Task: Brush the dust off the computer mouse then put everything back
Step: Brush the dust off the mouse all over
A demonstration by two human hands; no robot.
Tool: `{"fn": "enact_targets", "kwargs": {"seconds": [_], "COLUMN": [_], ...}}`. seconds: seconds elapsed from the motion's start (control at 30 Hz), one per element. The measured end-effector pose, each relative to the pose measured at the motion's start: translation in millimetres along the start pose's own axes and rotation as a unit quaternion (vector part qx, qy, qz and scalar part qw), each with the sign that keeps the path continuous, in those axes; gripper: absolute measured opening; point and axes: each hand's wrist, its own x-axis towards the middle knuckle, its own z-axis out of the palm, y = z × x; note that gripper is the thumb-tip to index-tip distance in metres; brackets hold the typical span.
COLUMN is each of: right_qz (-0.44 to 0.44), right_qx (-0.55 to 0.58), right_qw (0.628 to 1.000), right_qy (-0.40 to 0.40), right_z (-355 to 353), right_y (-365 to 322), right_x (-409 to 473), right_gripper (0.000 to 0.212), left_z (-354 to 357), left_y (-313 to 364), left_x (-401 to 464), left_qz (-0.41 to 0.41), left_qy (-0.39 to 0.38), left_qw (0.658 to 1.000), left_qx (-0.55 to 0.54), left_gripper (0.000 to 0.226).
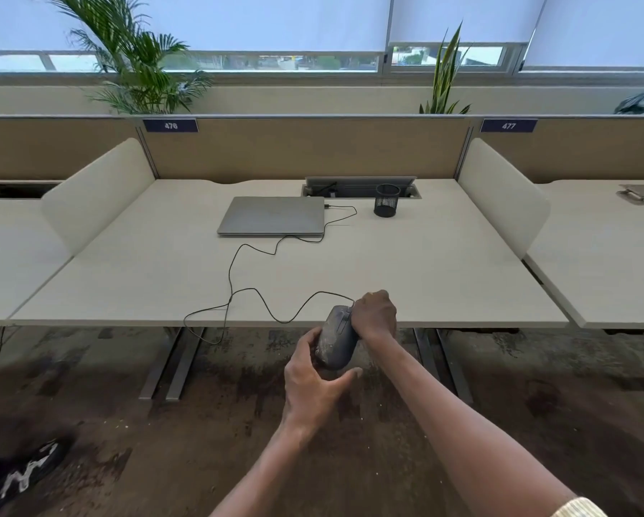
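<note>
A dark wired computer mouse [336, 336] with pale dust on its left side is held in the air just in front of the desk's near edge. My left hand [313, 382] cups its lower end, thumb and fingers around it. My right hand [374, 315] is closed at the mouse's upper right end, where the cable leaves; whether it holds a brush is hidden. The black mouse cable [238, 278] loops across the desk [443, 278] to a shut grey laptop [272, 216].
A black mesh pen holder [387, 200] stands at the back right by an open cable tray [361, 185]. White side dividers flank the desk. A dark shoe [22, 475] lies on the stained brown floor at lower left. Plants stand behind the partition.
</note>
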Motion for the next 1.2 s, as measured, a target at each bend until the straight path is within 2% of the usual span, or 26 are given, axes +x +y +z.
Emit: {"fn": "enact_targets", "kwargs": {"seconds": [0.1,0.17,0.3,0.47,0.67,0.8,1.03,1.1,1.2], "right_qz": [0.024,0.046,0.063,0.044,-0.046,-0.13,-0.247,-0.297,-0.396], "right_qx": [-0.006,0.029,0.074,0.062,-0.013,-0.072,-0.054,-0.044,-0.017], "right_qw": [1.0,0.998,0.995,0.997,0.996,0.981,0.949,0.935,0.909], "right_qy": [-0.004,0.006,0.021,0.029,0.077,0.123,0.19,0.189,0.127], "right_z": [0,-1,-3,-8,-22,-41,-79,-89,-100], "right_y": [3,5,5,11,24,27,18,12,1], "right_x": [-1,-3,-6,-6,-6,-12,-33,-37,-44], "right_gripper": [0.034,0.032,0.031,0.031,0.026,0.025,0.012,0.009,0.005], "left_z": [7,8,10,6,-1,-7,-14,-14,-15], "left_y": [0,0,-3,-8,-10,-11,-13,-14,-13], "left_x": [-1,0,1,7,12,13,16,17,17], "left_qz": [0.002,0.001,-0.009,-0.031,-0.028,-0.024,-0.021,-0.019,-0.01], "left_qy": [0.053,0.075,0.087,0.08,0.064,0.06,0.034,0.029,0.021], "left_qw": [0.999,0.997,0.996,0.995,0.994,0.994,0.994,0.994,0.994], "left_qx": [-0.001,-0.003,-0.012,-0.05,-0.089,-0.092,-0.102,-0.104,-0.102], "left_gripper": [0.08,0.077,0.074,0.073,0.067,0.067,0.067,0.066,0.066]}}
